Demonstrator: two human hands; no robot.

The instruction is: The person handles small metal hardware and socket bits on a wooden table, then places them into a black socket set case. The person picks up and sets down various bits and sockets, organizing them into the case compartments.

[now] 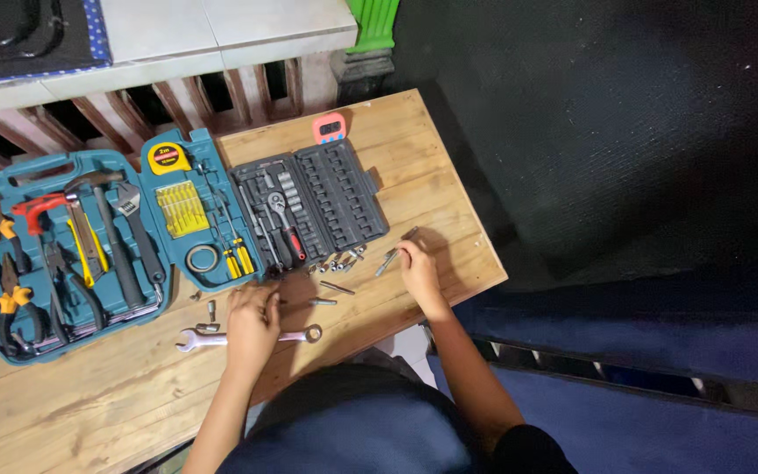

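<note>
Person sorting loose sockets (pixel 341 261) beside an open grey socket case (pixel 309 209). Right hand (pixel 418 270) apparently pinches a bit; left hand (pixel 253 320) rests curled over a wrench (pixel 206 338). Next, careful slotting.

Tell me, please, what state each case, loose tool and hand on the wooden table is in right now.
Teal tool case: open, tools seated.
Grey socket case: open, many slots empty.
Combination wrench: flat on the table, partly under the left hand.
Loose sockets: scattered beside the grey case.
Right hand: on a small metal piece; grip unclear.
</note>
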